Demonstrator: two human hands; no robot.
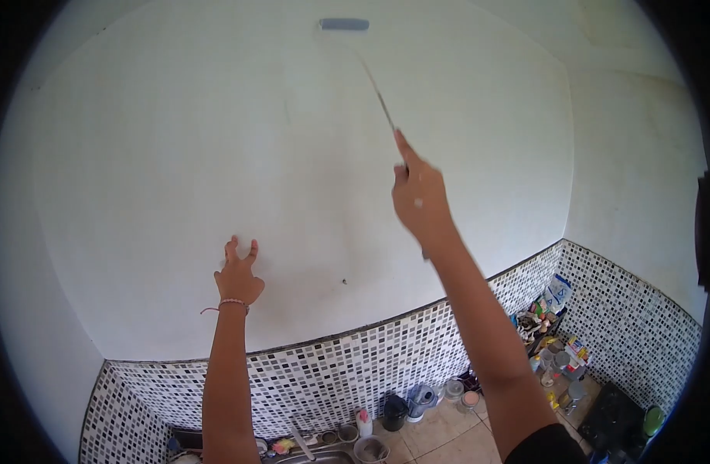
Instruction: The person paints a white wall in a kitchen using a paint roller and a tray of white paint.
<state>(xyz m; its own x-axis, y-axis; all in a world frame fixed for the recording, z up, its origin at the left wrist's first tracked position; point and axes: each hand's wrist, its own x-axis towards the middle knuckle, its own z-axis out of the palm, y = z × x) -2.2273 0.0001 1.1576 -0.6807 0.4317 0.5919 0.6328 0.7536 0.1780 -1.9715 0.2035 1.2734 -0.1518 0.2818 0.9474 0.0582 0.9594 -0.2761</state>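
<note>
My right hand (421,193) is raised and closed around the handle of a paint roller, index finger stretched along it. The thin metal rod of the paint roller (344,25) runs up and left to a grey-blue sleeve, which lies level against the white wall (177,155) near the top of the view. Most of the handle is hidden in my palm. Lower and to the left, my left hand (240,280) has its fingers spread, with the tips at the wall and nothing held. A thin bracelet (233,301) circles that wrist.
Black-and-white mosaic tile (332,371) covers the lower wall. Below is a counter (440,448) with a sink (324,456), jars, a dark container (394,412) and a blue-grey jug (422,402). Packets and bottles crowd the right corner beside a black stove (614,421). A small hole (344,281) marks the wall.
</note>
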